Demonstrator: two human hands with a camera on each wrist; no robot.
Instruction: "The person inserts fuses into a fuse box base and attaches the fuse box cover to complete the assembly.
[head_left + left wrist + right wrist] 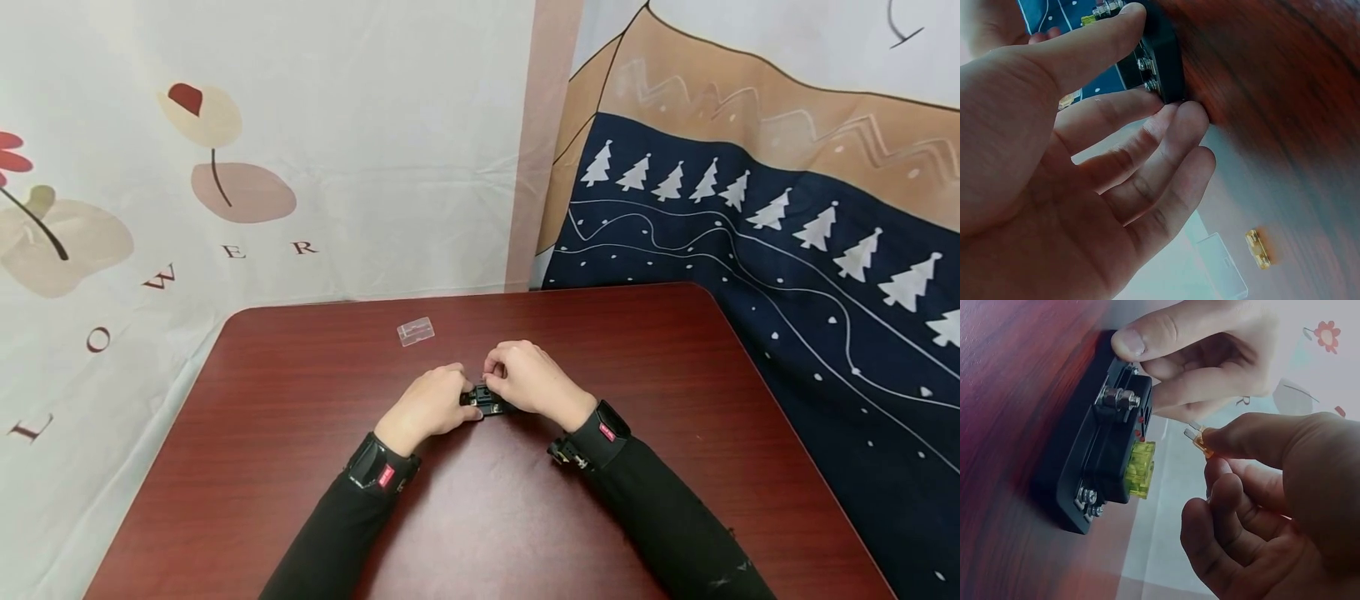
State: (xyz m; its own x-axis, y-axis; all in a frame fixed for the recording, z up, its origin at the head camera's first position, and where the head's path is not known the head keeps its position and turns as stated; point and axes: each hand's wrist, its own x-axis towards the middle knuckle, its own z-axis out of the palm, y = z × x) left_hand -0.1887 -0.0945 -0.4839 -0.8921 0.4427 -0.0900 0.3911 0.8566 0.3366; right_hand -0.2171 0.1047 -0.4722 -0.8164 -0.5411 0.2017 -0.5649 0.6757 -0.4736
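Note:
A black fuse block (486, 399) with metal terminal screws lies on the table between both hands. My left hand (429, 402) grips its end, thumb on one side and fingers on the other, as the left wrist view also shows. In the right wrist view, yellow-green blade fuses (1141, 469) stand in the block next to small red spots. My right hand (534, 377) pinches an orange blade fuse (1200, 441) between thumb and forefinger. The fuse is apart from the block, its metal prongs pointing toward the left hand.
A clear plastic cover (416, 331) lies on the reddish-brown table (315, 375) beyond the left hand. Close to that cover, a loose amber fuse (1258, 249) shows in the left wrist view. Printed curtains (412, 150) hang behind the table's far edge.

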